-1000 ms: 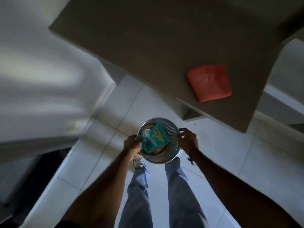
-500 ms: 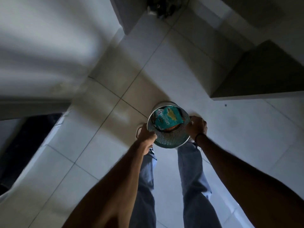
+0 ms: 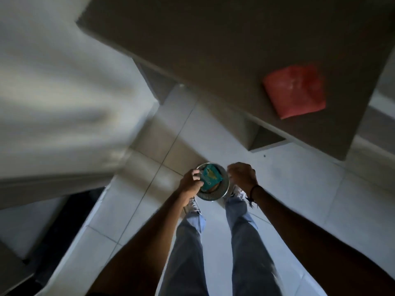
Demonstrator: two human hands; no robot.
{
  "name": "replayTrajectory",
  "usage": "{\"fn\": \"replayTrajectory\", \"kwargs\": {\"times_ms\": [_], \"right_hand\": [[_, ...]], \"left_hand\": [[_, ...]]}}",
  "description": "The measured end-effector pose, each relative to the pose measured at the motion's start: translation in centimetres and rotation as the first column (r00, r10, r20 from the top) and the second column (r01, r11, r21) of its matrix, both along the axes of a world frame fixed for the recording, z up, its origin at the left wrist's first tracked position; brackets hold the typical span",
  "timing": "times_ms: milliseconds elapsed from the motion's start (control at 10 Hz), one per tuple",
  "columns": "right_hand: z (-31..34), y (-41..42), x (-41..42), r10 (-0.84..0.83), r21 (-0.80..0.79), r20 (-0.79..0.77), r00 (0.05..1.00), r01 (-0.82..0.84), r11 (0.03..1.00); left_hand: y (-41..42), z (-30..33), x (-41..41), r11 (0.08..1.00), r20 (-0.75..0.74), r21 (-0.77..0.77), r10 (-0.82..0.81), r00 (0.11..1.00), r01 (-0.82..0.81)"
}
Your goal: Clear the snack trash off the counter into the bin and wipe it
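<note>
A round metal mesh bin [image 3: 210, 198] sits low over the tiled floor between my feet. A teal snack bag [image 3: 210, 175] lies on top inside it, with something orange under it. My left hand [image 3: 190, 183] grips the bin's left rim, fingers curled over the edge. My right hand [image 3: 242, 175] is curled against the right rim. A red cloth [image 3: 296, 91] lies on the dark counter [image 3: 213, 39] at the upper right, well away from both hands.
The counter's edge overhangs the floor just beyond the bin, with open recesses [image 3: 267, 139] below it. A pale wall or door [image 3: 64, 92] fills the left. My jeans legs [image 3: 188, 242] stand right behind the bin.
Both hands stay on the bin's rim. The view has swung back up, so the counter and red cloth show again. The bin sits closer to my feet.
</note>
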State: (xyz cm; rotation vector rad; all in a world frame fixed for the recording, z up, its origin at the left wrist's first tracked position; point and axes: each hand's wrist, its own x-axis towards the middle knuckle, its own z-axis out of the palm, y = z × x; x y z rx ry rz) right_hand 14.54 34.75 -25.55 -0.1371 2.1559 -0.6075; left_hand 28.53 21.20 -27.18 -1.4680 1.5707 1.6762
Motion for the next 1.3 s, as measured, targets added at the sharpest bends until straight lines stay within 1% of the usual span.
{"fn": "replayTrajectory", "kwargs": {"times_ms": [100, 200, 300, 400, 500, 600, 700, 800, 900, 1000, 1100, 1200, 1300], "right_hand": [[6.2, 0.2, -1.0, -0.19, -0.167, 0.032, 0.981, 0.193, 0.967], [14.3, 0.4, -4.0, -0.383, -0.357, -0.116, 0.916, 0.322, 0.877], [17.9, -0.1, -7.3, -0.453, -0.377, -0.404, 0.795, 0.307, 0.874], [19.3, 0.0, -13.5, -0.513, -0.331, -0.473, 0.716, 0.396, 0.857], [19.1, 0.0, -16.3, -0.452, -0.235, -0.379, 0.807, 0.389, 0.891], [19.4, 0.7, -18.6, -0.385, -0.293, -0.186, 0.904, 0.323, 0.9], [19.6, 3.4, -21.7, -0.469, -0.388, -0.087, 0.879, 0.403, 0.829], [19.8, 6.9, -25.5, -0.505, -0.381, -0.119, 0.855, 0.431, 0.818], [20.2, 10.8, -29.3, -0.54, -0.318, -0.229, 0.81, 0.462, 0.828], [21.0, 16.4, -34.5, -0.671, -0.329, -0.287, 0.683, 0.588, 0.739], [20.6, 19.1, -37.3, -0.716, -0.319, -0.294, 0.633, 0.641, 0.698], [19.2, 21.3, -40.1, -0.725, -0.288, -0.193, 0.661, 0.668, 0.686], [19.0, 22.2, -41.1, -0.751, -0.351, -0.154, 0.642, 0.675, 0.649]], "left_hand": [[-1.5, 5.5, -1.7, 0.996, -0.093, -0.063, -0.069, 0.993, 0.064], [-2.6, 14.2, -6.4, 0.982, -0.27, -0.177, -0.112, 0.956, 0.065], [-2.6, 18.3, -10.3, 0.95, -0.376, -0.307, -0.175, 0.91, 0.056], [-2.0, 20.0, -16.9, 0.866, -0.403, -0.497, -0.289, 0.868, 0.057], [-1.3, 19.8, -20.9, 0.834, -0.352, -0.538, -0.353, 0.867, 0.121], [1.1, 21.1, -25.6, 0.828, -0.38, -0.54, -0.399, 0.834, 0.15], [3.5, 19.8, -30.6, 0.824, -0.413, -0.543, -0.431, 0.802, 0.163], [6.1, 18.2, -35.0, 0.851, -0.403, -0.494, -0.406, 0.82, 0.178], [9.5, 17.2, -39.6, 0.858, -0.397, -0.473, -0.411, 0.821, 0.201], [15.3, 20.3, -46.2, 0.844, -0.416, -0.423, -0.503, 0.757, 0.329], [18.1, 21.8, -49.7, 0.849, -0.437, -0.324, -0.525, 0.731, 0.417], [19.2, 20.6, -52.8, 0.817, -0.411, -0.328, -0.575, 0.707, 0.474], [16.3, 19.8, -53.3, 0.601, -0.249, -0.633, -0.755, 0.606, 0.488]]}}
